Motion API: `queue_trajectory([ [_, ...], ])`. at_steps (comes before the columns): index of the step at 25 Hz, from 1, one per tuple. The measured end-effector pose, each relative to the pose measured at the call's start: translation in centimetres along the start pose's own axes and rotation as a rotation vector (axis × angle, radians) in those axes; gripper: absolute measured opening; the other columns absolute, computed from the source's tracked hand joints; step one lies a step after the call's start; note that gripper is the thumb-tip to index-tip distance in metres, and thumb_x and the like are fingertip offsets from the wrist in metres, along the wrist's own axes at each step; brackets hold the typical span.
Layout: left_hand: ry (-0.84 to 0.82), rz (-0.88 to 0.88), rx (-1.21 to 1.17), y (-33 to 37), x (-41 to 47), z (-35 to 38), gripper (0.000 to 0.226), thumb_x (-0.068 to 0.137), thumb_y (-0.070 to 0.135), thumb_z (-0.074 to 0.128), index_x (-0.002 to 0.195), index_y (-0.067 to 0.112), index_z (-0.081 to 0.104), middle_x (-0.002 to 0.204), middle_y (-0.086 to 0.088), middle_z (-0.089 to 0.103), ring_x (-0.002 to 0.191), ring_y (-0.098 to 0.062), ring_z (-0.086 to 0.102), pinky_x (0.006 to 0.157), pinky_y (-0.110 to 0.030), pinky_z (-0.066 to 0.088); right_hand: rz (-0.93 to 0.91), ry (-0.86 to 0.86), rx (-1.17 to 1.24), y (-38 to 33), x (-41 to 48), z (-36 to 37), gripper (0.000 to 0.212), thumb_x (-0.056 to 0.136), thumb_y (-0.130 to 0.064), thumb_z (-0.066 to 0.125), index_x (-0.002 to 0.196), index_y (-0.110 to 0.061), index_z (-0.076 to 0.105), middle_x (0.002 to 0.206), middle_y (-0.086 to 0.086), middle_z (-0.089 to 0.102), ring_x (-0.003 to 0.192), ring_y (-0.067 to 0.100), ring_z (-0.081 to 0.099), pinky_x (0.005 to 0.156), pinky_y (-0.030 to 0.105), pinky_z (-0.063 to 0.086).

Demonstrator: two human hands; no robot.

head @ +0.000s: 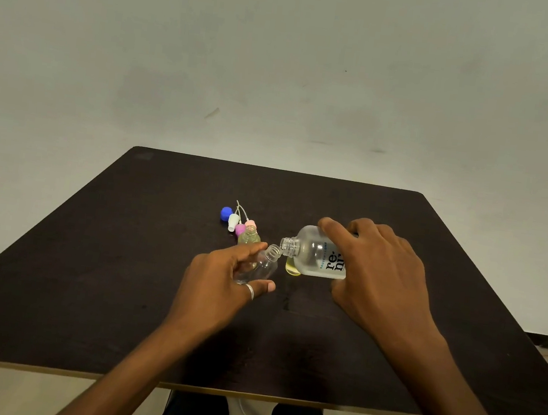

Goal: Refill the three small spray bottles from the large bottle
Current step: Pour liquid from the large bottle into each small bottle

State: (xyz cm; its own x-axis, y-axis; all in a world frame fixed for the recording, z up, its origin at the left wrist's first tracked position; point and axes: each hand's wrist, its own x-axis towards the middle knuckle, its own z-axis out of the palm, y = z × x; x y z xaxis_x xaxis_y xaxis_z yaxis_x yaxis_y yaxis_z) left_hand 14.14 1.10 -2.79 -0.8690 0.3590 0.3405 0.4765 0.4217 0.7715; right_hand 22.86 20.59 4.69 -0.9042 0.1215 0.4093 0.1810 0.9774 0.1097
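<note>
Fingers of the right hand (383, 276) are wrapped over the large bottle (315, 253), the forefinger stretched along its upper shoulder and the thumb tucked underneath, where I can only see part of it. That bottle is tipped nearly flat, its uncapped threaded neck pointing left, a printed label facing up. The left hand (222, 277) pinches a small clear bottle (263, 266) between thumb and forefinger, with a ring (250, 290) on the thumb. This small bottle leans to the right, mouth open and raised until it sits just under the lip of the large one; the two necks look to be touching or very nearly so. I cannot make out any stream between them.

Both bottles are held above the middle of the dark table (119, 274). Behind the left fingers a second small bottle (249, 237) stands upright with yellowish liquid in it. Under the large bottle's neck, a third one (292, 268) shows only its yellowish base. Farther back lie the loose spray tops: a blue cap (226, 213), a white one (233, 222), a purple one (240, 229) and a pink one (250, 222), close together, thin tubes trailing away from them.
</note>
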Motion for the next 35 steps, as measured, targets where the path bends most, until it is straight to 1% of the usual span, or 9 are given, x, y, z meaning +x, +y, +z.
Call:
queue_trajectory([
  [4, 0.001, -0.004, -0.021, -0.24, 0.0, 0.23, 0.071, 0.066, 0.038, 0.089, 0.13, 0.042, 0.06, 0.112, 0.015, 0.073, 0.1, 0.009, 0.065, 0.093, -0.029, 0.056, -0.002, 0.015, -0.019, -0.01, -0.07, -0.11, 0.076, 0.073, -0.031, 0.078, 0.137, -0.04, 0.038, 0.122, 0.001, 0.057, 0.11, 0.023, 0.056, 0.088, 0.035, 0.047],
  [9, -0.003, -0.012, -0.031, -0.4, 0.06, 0.47, 0.071, 0.066, 0.039, 0.089, 0.131, 0.042, 0.06, 0.113, 0.015, 0.073, 0.1, 0.008, 0.066, 0.093, -0.031, 0.057, -0.004, 0.012, -0.035, -0.04, -0.01, -0.24, 0.078, 0.073, -0.032, 0.078, 0.139, -0.04, 0.037, 0.126, 0.002, 0.056, 0.113, 0.024, 0.054, 0.091, 0.035, 0.046],
  [12, -0.006, -0.006, -0.029, -0.32, -0.05, 0.45, 0.071, 0.067, 0.038, 0.089, 0.131, 0.041, 0.06, 0.114, 0.015, 0.073, 0.1, 0.009, 0.065, 0.093, -0.029, 0.056, -0.003, 0.007, -0.041, -0.06, 0.03, -0.26, 0.078, 0.072, -0.031, 0.079, 0.138, -0.039, 0.038, 0.126, 0.002, 0.056, 0.114, 0.024, 0.054, 0.092, 0.035, 0.046],
  [17, -0.009, 0.0, -0.017, -0.07, -0.07, 0.42, 0.071, 0.067, 0.038, 0.089, 0.132, 0.04, 0.059, 0.116, 0.014, 0.072, 0.102, 0.009, 0.065, 0.094, -0.02, 0.054, 0.001, 0.017, -0.061, -0.07, -0.01, -0.18, 0.079, 0.068, -0.028, 0.081, 0.136, -0.037, 0.042, 0.123, 0.004, 0.059, 0.113, 0.027, 0.056, 0.09, 0.038, 0.047],
  [23, -0.018, -0.003, -0.016, -0.03, -0.12, 0.36, 0.072, 0.068, 0.038, 0.088, 0.133, 0.039, 0.058, 0.118, 0.012, 0.072, 0.105, 0.006, 0.065, 0.096, -0.025, 0.054, -0.008, 0.01, -0.059, -0.05, 0.0, -0.3, 0.08, 0.072, -0.03, 0.08, 0.139, -0.038, 0.038, 0.128, 0.004, 0.056, 0.118, 0.026, 0.053, 0.095, 0.038, 0.045],
  [26, -0.014, -0.003, -0.015, 0.08, -0.13, 0.34, 0.071, 0.068, 0.038, 0.088, 0.132, 0.039, 0.059, 0.117, 0.012, 0.072, 0.103, 0.007, 0.065, 0.096, -0.024, 0.054, -0.007, 0.01, -0.06, -0.08, 0.02, -0.37, 0.079, 0.072, -0.029, 0.08, 0.139, -0.037, 0.039, 0.129, 0.004, 0.056, 0.118, 0.027, 0.053, 0.095, 0.039, 0.045],
  [31, -0.01, -0.001, -0.003, 0.17, -0.13, 0.38, 0.07, 0.068, 0.037, 0.088, 0.132, 0.039, 0.059, 0.117, 0.012, 0.072, 0.102, 0.007, 0.065, 0.092, -0.015, 0.05, -0.004, 0.011, -0.067, -0.12, 0.0, -0.32, 0.079, 0.071, -0.027, 0.081, 0.138, -0.036, 0.041, 0.126, 0.005, 0.057, 0.117, 0.027, 0.054, 0.094, 0.039, 0.046],
  [33, -0.014, 0.004, -0.003, 0.15, -0.12, 0.37, 0.07, 0.068, 0.037, 0.088, 0.133, 0.038, 0.059, 0.118, 0.012, 0.072, 0.103, 0.006, 0.065, 0.093, -0.015, 0.051, -0.004, 0.017, -0.07, -0.1, 0.01, -0.26, 0.079, 0.07, -0.027, 0.08, 0.138, -0.036, 0.041, 0.125, 0.005, 0.058, 0.116, 0.027, 0.054, 0.093, 0.039, 0.046],
  [35, -0.018, 0.007, -0.004, 0.1, -0.12, 0.38, 0.071, 0.068, 0.037, 0.088, 0.133, 0.038, 0.059, 0.119, 0.011, 0.071, 0.104, 0.005, 0.065, 0.095, -0.019, 0.052, -0.005, 0.016, -0.072, -0.11, 0.05, -0.23, 0.079, 0.07, -0.026, 0.08, 0.138, -0.036, 0.041, 0.125, 0.005, 0.057, 0.116, 0.027, 0.054, 0.093, 0.039, 0.046],
])
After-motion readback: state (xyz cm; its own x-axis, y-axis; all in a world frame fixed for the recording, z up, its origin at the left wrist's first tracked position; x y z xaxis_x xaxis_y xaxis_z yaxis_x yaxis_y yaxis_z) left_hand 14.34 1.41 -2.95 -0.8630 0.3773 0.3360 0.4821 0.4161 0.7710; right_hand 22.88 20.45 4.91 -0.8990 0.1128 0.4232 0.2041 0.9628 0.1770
